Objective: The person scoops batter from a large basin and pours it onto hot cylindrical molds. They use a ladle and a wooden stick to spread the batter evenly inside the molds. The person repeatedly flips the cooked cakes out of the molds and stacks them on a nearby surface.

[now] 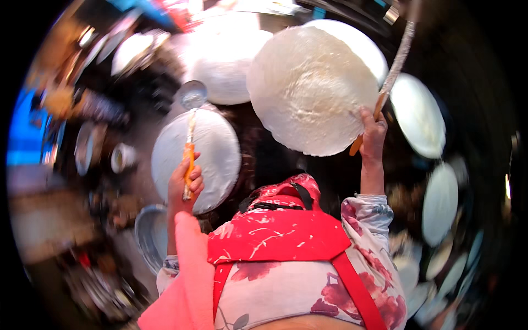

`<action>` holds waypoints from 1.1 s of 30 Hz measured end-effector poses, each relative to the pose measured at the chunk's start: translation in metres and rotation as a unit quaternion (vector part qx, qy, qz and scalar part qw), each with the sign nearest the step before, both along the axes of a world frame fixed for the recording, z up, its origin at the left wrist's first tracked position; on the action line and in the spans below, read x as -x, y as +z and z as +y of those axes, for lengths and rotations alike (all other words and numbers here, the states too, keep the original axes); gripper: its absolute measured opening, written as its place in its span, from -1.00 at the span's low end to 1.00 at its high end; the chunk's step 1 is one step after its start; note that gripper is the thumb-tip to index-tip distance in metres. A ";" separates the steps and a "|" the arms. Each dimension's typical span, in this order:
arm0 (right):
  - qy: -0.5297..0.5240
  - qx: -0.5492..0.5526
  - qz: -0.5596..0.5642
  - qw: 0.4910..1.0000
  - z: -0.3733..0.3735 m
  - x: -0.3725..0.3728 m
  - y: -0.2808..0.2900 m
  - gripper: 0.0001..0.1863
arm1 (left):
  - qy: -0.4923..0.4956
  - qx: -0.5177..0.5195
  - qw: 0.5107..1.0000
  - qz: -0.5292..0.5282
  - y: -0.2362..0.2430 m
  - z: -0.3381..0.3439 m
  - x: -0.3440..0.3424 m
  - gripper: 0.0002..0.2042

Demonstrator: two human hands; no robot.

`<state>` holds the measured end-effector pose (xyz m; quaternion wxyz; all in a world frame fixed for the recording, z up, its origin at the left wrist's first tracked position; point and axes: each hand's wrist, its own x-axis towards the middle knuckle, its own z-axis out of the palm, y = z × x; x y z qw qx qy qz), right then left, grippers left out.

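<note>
My left hand (186, 181) is wrapped round the orange handle of a ladle (193, 94), its round bowl pointing away from me and holding some whitish stuff. Beneath the ladle lies a round white surface (212, 165) that looks smooth and wet. My right hand (374, 132) is closed on a long stick (397, 66) with an orange-brown lower end. Its fingers also meet the edge of a big round white sheet (308, 93), wrinkled and slightly translucent in the middle. Whether those fingers grip the sheet or only touch it, I cannot tell.
Behind the sheet stand large white rounds (225, 66), and more white discs (419, 115) line the right side. A metal basin (151, 234) sits by my left forearm. Farther left are a white cup-like container (123, 158) and blurred clutter. A pink cloth (190, 269) hangs over my left arm.
</note>
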<state>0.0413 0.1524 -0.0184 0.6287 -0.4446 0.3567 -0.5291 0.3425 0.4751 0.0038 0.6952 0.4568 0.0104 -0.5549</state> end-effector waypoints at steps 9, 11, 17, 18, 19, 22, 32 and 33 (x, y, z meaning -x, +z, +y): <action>-0.321 0.036 0.603 0.730 0.279 0.352 0.166 -0.77 | -0.332 0.053 0.923 0.188 0.037 -0.033 0.015 -0.63; -0.377 0.034 0.677 0.631 0.353 0.377 0.258 -0.74 | -0.381 0.038 0.902 0.200 0.064 -0.019 0.017 -0.64; -0.338 -0.070 0.861 0.374 0.454 0.350 0.353 -0.77 | -0.514 0.000 0.825 0.235 0.042 -0.090 0.034 -0.64; -0.328 -0.086 0.872 0.353 0.460 0.342 0.348 -0.79 | -0.528 0.001 0.814 0.244 0.040 -0.097 0.042 -0.64; -0.313 -0.090 0.879 0.348 0.457 0.343 0.326 -0.82 | -0.533 0.005 0.812 0.238 0.040 -0.099 0.041 -0.64; -0.265 -0.147 0.898 0.319 0.468 0.357 0.230 -0.84 | -0.546 0.013 0.803 0.239 0.042 -0.105 0.052 -0.65; -0.313 -0.247 0.799 0.450 0.503 0.288 0.015 -0.85 | -0.552 -0.041 0.821 0.141 0.072 -0.102 0.072 -0.65; -0.335 -0.254 0.789 0.448 0.509 0.284 0.013 -0.84 | -0.559 -0.043 0.815 0.148 0.073 -0.102 0.076 -0.65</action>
